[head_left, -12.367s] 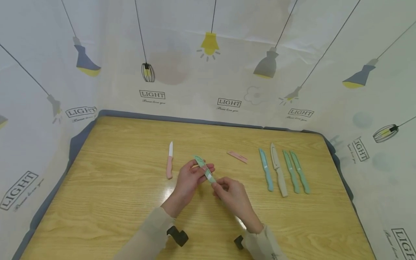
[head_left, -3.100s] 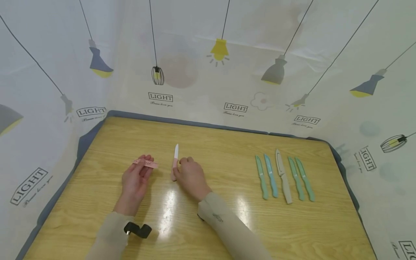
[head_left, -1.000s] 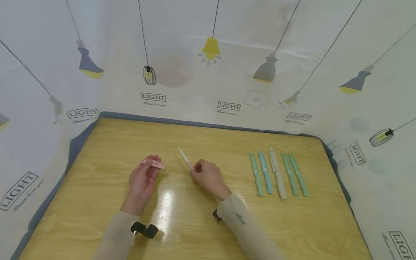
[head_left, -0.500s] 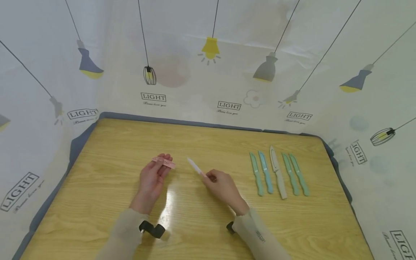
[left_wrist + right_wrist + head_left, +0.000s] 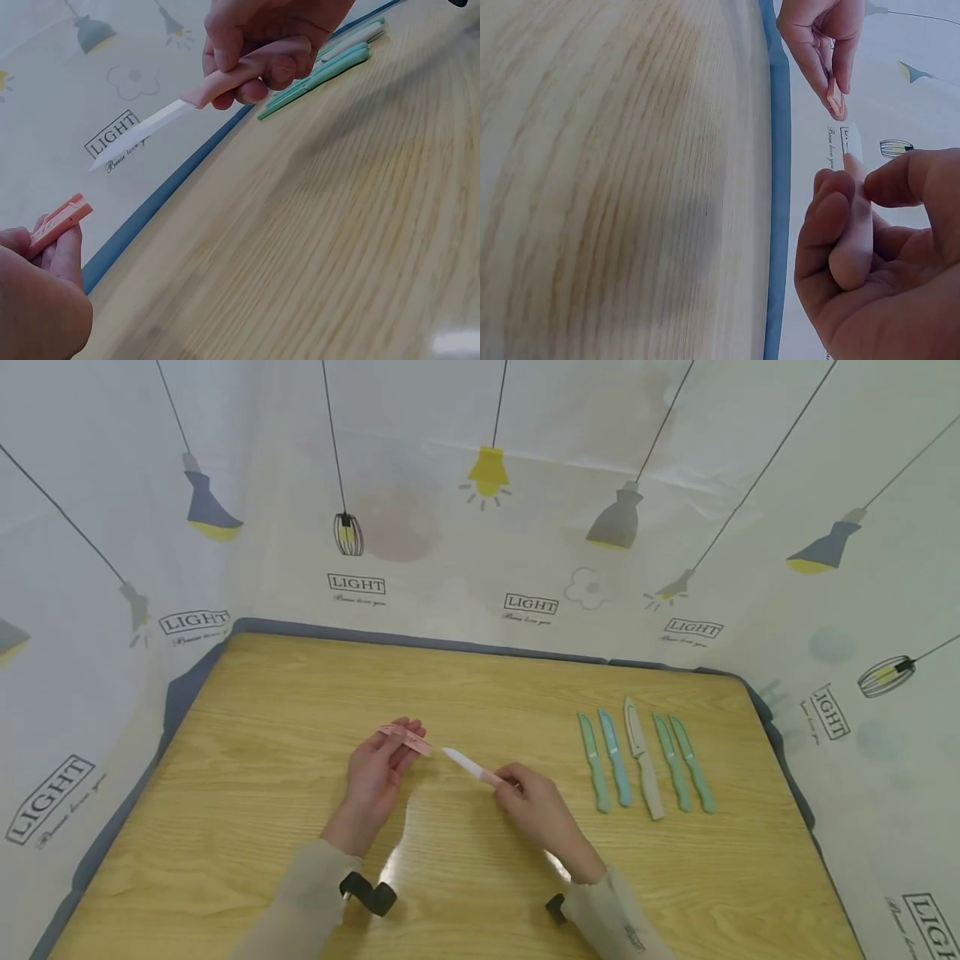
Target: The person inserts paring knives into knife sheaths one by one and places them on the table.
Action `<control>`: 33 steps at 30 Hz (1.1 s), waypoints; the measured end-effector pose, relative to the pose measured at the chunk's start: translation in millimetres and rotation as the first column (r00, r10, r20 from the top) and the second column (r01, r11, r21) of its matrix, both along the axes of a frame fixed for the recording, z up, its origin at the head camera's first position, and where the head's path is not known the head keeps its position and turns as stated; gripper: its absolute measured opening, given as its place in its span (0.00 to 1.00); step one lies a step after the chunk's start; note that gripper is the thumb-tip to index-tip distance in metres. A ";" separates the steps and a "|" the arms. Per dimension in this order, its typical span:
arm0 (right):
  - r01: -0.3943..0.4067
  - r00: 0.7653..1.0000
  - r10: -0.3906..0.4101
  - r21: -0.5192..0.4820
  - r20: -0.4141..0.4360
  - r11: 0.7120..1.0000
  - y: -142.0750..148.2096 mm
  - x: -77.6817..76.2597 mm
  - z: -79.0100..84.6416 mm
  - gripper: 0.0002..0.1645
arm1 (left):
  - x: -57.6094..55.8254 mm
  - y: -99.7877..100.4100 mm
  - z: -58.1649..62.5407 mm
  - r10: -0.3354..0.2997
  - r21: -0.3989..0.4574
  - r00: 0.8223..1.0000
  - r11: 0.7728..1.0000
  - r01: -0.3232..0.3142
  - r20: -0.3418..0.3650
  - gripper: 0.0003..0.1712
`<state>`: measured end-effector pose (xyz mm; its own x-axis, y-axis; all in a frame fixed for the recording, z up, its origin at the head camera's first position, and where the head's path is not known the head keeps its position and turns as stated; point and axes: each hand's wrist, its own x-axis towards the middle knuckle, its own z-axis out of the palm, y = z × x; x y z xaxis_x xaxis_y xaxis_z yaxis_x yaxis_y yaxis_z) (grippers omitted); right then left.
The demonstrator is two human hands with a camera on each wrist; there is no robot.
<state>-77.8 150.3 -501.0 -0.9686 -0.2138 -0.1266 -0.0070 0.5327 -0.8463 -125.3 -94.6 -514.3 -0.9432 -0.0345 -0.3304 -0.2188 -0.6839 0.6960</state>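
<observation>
My left hand pinches a pink knife sheath between thumb and fingers, its open end facing right. In the left wrist view the sheath shows a slot at that end. My right hand grips the pink handle of a small knife with a white blade. The bare blade points up and left, its tip a short gap away from the sheath's open end. Both are held above the table. In the right wrist view the handle lies along my curled fingers, the thumb on top.
Several sheathed knives lie in a row on the right of the wooden table: a green knife, a blue knife, a larger cream knife and more green ones. A printed curtain stands behind the table.
Earlier my right hand picked the pink knife up off the table; it has since moved right and nearer me. My left hand has brought the sheath rightward, closing toward the blade tip.
</observation>
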 end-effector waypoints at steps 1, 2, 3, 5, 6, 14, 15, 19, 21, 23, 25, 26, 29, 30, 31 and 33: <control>0.008 1.000 -0.008 0.008 -0.003 1.000 0.8 0.8 -0.3 0.12 | 0.1 1.6 -0.4 -0.007 -0.004 1.000 1.000 0.007 -0.004 0.21; 0.017 1.000 -0.017 0.013 -0.005 1.000 1.5 1.7 0.1 0.12 | 0.2 3.2 -0.6 -0.013 -0.010 1.000 1.000 0.013 -0.005 0.22; 0.025 1.000 -0.024 0.017 -0.008 1.000 2.1 2.6 0.4 0.12 | 0.4 4.8 -0.7 -0.017 -0.012 1.000 1.000 0.017 -0.005 0.22; 0.038 0.999 -0.037 0.026 -0.024 0.999 3.1 4.0 0.8 0.11 | 0.3 7.9 -1.0 -0.022 -0.014 1.000 1.000 0.022 -0.001 0.22; 0.040 0.999 -0.039 0.028 -0.031 0.999 3.7 4.7 1.1 0.10 | 0.4 9.1 -1.0 -0.024 -0.016 1.000 1.000 0.024 -0.001 0.22; 0.036 0.998 -0.035 0.011 -0.048 0.999 4.7 7.7 2.0 0.09 | 1.3 16.7 0.5 -0.032 -0.020 0.999 0.999 0.032 -0.011 0.18; 0.038 0.998 -0.037 0.015 -0.048 0.999 4.5 7.7 1.6 0.09 | 1.5 17.5 0.7 -0.035 -0.024 0.999 0.999 0.034 -0.013 0.18; 0.046 0.998 -0.044 0.035 -0.042 0.998 4.0 7.6 0.1 0.09 | 2.6 19.8 0.9 -0.045 -0.026 0.999 0.999 0.045 -0.021 0.17; 0.048 0.998 -0.046 0.043 -0.042 0.998 4.0 7.2 -0.2 0.10 | 2.8 20.5 0.4 -0.050 -0.024 0.998 0.999 0.049 -0.026 0.18; 0.046 0.998 -0.043 0.053 -0.042 0.998 4.2 7.0 -0.1 0.11 | 3.1 21.0 -0.3 -0.056 -0.025 0.998 0.998 0.056 -0.033 0.18; 0.042 0.998 -0.039 0.059 -0.045 0.997 4.5 7.2 0.3 0.11 | 3.3 21.7 -0.7 -0.059 -0.023 0.998 0.998 0.059 -0.035 0.19; 0.040 0.998 -0.037 0.061 -0.047 0.997 4.7 7.5 0.6 0.11 | 3.5 22.1 -0.8 -0.059 -0.019 0.998 0.998 0.058 -0.033 0.19; 0.038 0.998 -0.034 0.072 -0.053 0.997 5.0 8.0 1.0 0.11 | 4.4 23.2 -0.6 -0.064 -0.008 0.997 0.998 0.064 -0.030 0.17; 0.039 0.998 -0.035 0.075 -0.056 0.996 5.1 8.2 0.9 0.11 | 4.7 23.4 -0.7 -0.065 -0.003 0.998 0.998 0.065 -0.027 0.17; 0.040 0.998 -0.036 0.078 -0.056 0.996 5.2 8.3 0.9 0.11 | 5.0 23.6 -0.9 -0.067 0.000 0.997 0.998 0.067 -0.026 0.16; 0.044 0.998 -0.039 0.086 -0.055 0.995 5.3 8.2 0.7 0.10 | 5.4 24.0 -1.7 -0.071 0.005 0.997 0.997 0.071 -0.028 0.15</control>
<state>-69.6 155.5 -500.2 -0.9824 -0.1634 -0.0906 -0.0273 0.6050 -0.7958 -119.9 -70.6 -516.0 -0.9522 0.0350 -0.3036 -0.2475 -0.6712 0.6987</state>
